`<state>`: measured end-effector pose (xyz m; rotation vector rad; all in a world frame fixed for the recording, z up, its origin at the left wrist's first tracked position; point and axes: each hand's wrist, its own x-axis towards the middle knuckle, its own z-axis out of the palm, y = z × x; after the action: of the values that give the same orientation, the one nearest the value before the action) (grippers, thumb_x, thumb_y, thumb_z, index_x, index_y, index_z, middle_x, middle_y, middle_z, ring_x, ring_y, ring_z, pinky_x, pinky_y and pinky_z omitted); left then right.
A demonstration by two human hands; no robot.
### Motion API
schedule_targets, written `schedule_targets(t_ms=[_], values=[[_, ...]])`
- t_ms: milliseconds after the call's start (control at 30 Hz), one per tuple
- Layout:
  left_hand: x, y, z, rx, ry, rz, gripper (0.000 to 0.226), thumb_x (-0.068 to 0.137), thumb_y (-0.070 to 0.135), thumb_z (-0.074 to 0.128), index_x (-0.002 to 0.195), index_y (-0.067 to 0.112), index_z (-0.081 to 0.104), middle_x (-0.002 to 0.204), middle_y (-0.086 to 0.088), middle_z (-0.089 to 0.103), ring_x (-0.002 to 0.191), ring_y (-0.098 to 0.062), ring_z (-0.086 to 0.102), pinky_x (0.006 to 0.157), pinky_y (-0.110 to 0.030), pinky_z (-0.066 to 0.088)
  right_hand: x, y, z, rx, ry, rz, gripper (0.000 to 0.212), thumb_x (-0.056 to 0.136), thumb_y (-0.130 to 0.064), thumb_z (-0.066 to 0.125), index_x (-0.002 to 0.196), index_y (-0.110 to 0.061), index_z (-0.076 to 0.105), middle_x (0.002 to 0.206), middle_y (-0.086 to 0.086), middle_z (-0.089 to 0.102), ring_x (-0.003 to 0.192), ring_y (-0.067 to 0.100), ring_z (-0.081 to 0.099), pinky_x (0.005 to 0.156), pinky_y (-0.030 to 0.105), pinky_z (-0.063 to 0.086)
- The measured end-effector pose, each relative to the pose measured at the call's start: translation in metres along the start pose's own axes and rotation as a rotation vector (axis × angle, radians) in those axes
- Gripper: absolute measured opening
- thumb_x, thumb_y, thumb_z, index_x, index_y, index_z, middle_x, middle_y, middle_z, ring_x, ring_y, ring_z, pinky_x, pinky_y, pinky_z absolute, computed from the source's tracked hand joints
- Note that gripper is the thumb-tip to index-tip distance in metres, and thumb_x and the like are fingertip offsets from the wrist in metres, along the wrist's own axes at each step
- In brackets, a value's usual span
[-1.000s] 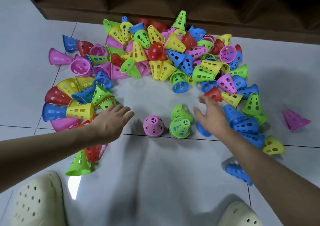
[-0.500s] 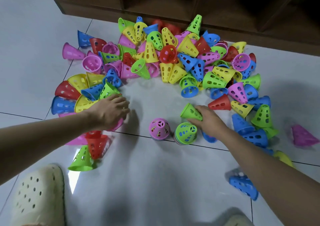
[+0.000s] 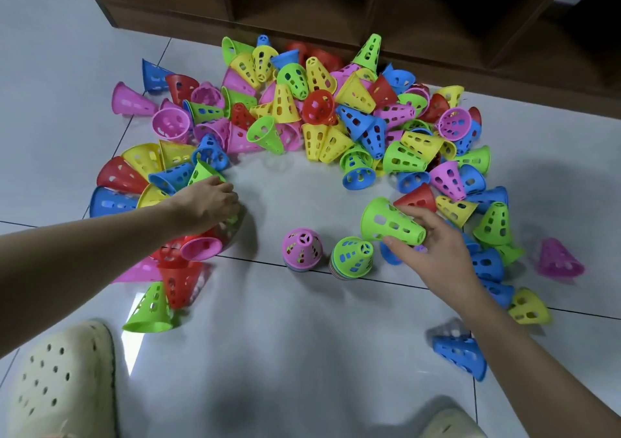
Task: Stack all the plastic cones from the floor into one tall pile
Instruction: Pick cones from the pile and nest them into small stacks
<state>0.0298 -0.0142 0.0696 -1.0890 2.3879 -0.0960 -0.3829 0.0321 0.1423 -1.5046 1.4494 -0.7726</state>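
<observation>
Now: green cone in hand

Right hand [image 3: 437,253] fingers are gripping a green cone [image 3: 391,221] sideways above the green-topped stack [image 3: 352,258]. Left hand [image 3: 205,204] is curling into the loose cones [image 3: 322,115] on the floor [image 3: 285,353]; its grip is hidden. Pink-topped stack [image 3: 302,249] is standing just beside.

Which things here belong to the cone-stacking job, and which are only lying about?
Belong to the job:
- green cone held in the right hand
- green-topped stack
- pink-topped stack
- scattered cones on the floor
- left hand reaching into the cones at the left

Just lying about:
- wooden shelf unit
- cream clog
</observation>
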Motion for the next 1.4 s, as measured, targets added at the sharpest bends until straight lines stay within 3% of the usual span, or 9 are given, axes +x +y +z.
schedule_targets(t_ms=[100,200,367,533,700,900,1067,1267,1400], values=[[0.003,0.003,-0.004,-0.115,0.035,-0.053,0.036,0.095,0.032,0.057,0.131,0.029,0.056,0.120,0.009,0.063,0.115,-0.019,0.053,0.100,-0.035,0.037,-0.003,-0.004,-0.004,-0.013,0.006,-0.043,0.063,0.068,-0.051,0.081,0.123,-0.022,0.067,0.114,0.000,0.072,0.105,0.018,0.069,0.094,0.044,0.055],[0.001,0.012,-0.009,-0.364,0.219,-0.114,0.043,0.089,0.045,0.068,0.125,0.024,0.061,0.114,0.004,0.068,0.105,-0.024,0.061,0.090,-0.037,0.043,-0.006,-0.009,-0.006,-0.118,-0.002,-0.137,0.056,0.073,-0.049,0.072,0.118,-0.016,0.068,0.106,-0.003,0.069,0.100,0.018,0.067,0.091,0.042,0.054],[-0.011,0.030,-0.023,-0.688,0.325,-0.168,0.043,0.088,0.045,0.069,0.123,0.021,0.061,0.101,0.001,0.067,0.090,-0.026,0.063,0.073,-0.034,0.050,-0.011,-0.011,0.003,-0.389,-0.058,-0.224,0.035,0.075,-0.034,0.067,0.105,-0.016,0.068,0.089,-0.010,0.063,0.075,0.010,0.058,0.068,0.007,0.041],[-0.025,0.046,-0.054,-0.961,0.449,-0.276,0.057,0.085,0.061,0.061,0.126,0.022,0.058,0.108,0.007,0.066,0.089,-0.014,0.063,0.076,-0.032,0.053,-0.010,0.000,0.022,-0.486,-0.132,-0.172,0.038,0.075,-0.026,0.078,0.110,-0.022,0.064,0.087,-0.023,0.052,0.073,-0.005,0.053,0.069,0.012,0.041],[-0.036,0.068,-0.092,-1.287,0.641,-0.251,0.042,0.085,0.040,0.077,0.118,0.018,0.062,0.105,0.010,0.069,0.100,-0.010,0.067,0.087,-0.031,0.057,-0.007,0.011,0.036,-0.553,-0.186,-0.135,0.036,0.080,-0.029,0.077,0.112,-0.020,0.063,0.082,-0.025,0.042,0.071,-0.010,0.043,0.074,0.025,0.042],[-0.031,0.091,-0.101,-1.290,0.617,-0.114,0.047,0.088,0.041,0.075,0.123,0.014,0.059,0.113,0.005,0.067,0.107,-0.015,0.067,0.093,-0.039,0.055,-0.006,0.016,0.039,-0.543,-0.222,-0.133,0.040,0.085,-0.032,0.076,0.120,-0.020,0.061,0.079,-0.027,0.041,0.074,-0.012,0.045,0.074,0.020,0.035],[-0.016,0.107,-0.092,-1.194,0.500,-0.025,0.044,0.090,0.043,0.071,0.125,0.021,0.056,0.118,0.011,0.063,0.106,-0.008,0.063,0.090,-0.037,0.053,-0.013,0.033,0.021,-0.502,-0.230,-0.103,0.061,0.079,-0.049,0.071,0.133,-0.029,0.051,0.091,-0.017,0.049,0.087,0.005,0.051,0.076,0.021,0.044],[-0.004,0.110,-0.075,-1.180,0.442,-0.068,0.041,0.089,0.038,0.074,0.123,0.024,0.054,0.114,0.011,0.064,0.104,-0.010,0.063,0.089,-0.039,0.053,0.001,0.066,-0.016,-0.596,-0.044,-0.030,0.065,0.078,-0.025,0.068,0.140,-0.017,0.046,0.115,-0.006,0.046,0.110,0.013,0.047,0.091,0.031,0.043],[-0.002,0.110,-0.068,-1.164,0.402,-0.083,0.042,0.089,0.036,0.073,0.124,0.022,0.054,0.116,0.008,0.064,0.104,-0.013,0.063,0.091,-0.041,0.053,0.021,0.083,-0.013,-0.686,-0.160,0.135,0.072,0.082,-0.019,0.075,0.145,-0.010,0.043,0.139,0.009,0.052,0.131,0.029,0.046,0.109,0.040,0.038]])
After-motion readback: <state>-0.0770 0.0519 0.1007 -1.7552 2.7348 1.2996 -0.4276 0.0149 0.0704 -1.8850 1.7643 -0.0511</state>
